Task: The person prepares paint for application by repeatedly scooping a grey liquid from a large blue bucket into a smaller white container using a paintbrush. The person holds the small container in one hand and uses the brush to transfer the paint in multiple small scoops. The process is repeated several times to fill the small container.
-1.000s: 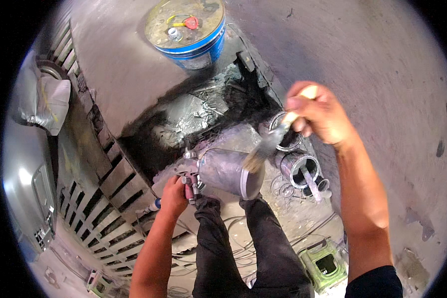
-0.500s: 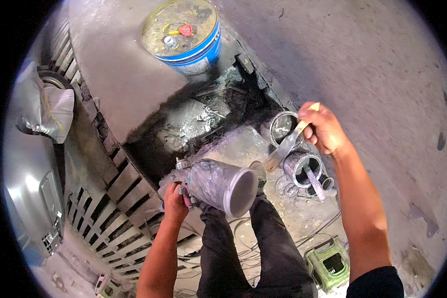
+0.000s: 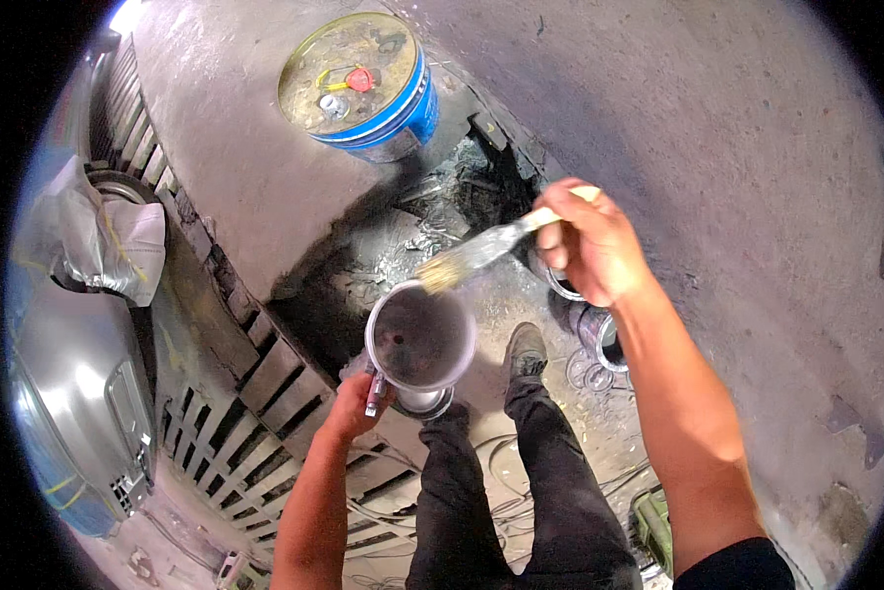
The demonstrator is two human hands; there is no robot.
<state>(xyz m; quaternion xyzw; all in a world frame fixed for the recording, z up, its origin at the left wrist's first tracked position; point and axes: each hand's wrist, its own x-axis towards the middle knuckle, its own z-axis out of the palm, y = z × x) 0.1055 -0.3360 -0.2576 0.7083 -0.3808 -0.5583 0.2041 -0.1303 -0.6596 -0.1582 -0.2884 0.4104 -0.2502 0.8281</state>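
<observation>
Grey metal funnel-shaped cup point(image 3: 420, 339) sits mouth-up, gripped by the left hand point(image 3: 358, 401), so the right hand point(image 3: 591, 244), clenching a wooden-handled paintbrush point(image 3: 481, 251), reaches bristles over its rim, below the blue-banded drum point(image 3: 363, 87).

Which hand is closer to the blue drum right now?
Right. The right hand, holding the brush, is below-right of the blue drum; the left hand grips the metal cup farther below.

**One drum at the far end of the slab**

A round metal drum point(image 3: 363, 84) stood at the top of the view, on the grey concrete. Its wall was blue with a white band, its flat lid dull yellowish, carrying a small red cap and a silvery one. No labels, signs or screens could be made out.
</observation>
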